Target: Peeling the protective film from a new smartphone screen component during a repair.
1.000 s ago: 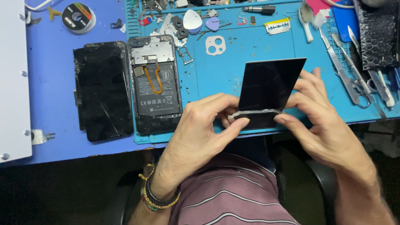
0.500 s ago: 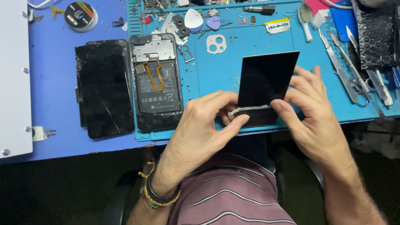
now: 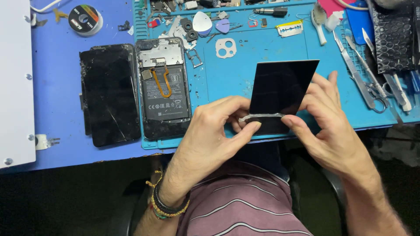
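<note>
I hold a black rectangular screen panel [image 3: 282, 91] upright over the teal work mat [image 3: 227, 78]. My left hand [image 3: 214, 131] pinches its lower left edge, thumb on a clear strip of film [image 3: 260, 116] that runs across the panel. My right hand [image 3: 326, 122] grips the panel's right side, thumb at the strip's right end. To the left lie an opened phone body [image 3: 164, 87] with its battery showing and a cracked black screen [image 3: 109, 94].
Tweezers and scissors [image 3: 363, 83], a razor blade [image 3: 289, 29], guitar-pick openers [image 3: 202, 22], a camera bezel [image 3: 226, 47] and small parts lie on the mat. A tape roll [image 3: 83, 18] sits at the back left, a white panel [image 3: 15, 83] at the far left.
Both hands and the black panel have shifted slightly; the panel stands a little more upright. The grip on the film strip is unchanged.
</note>
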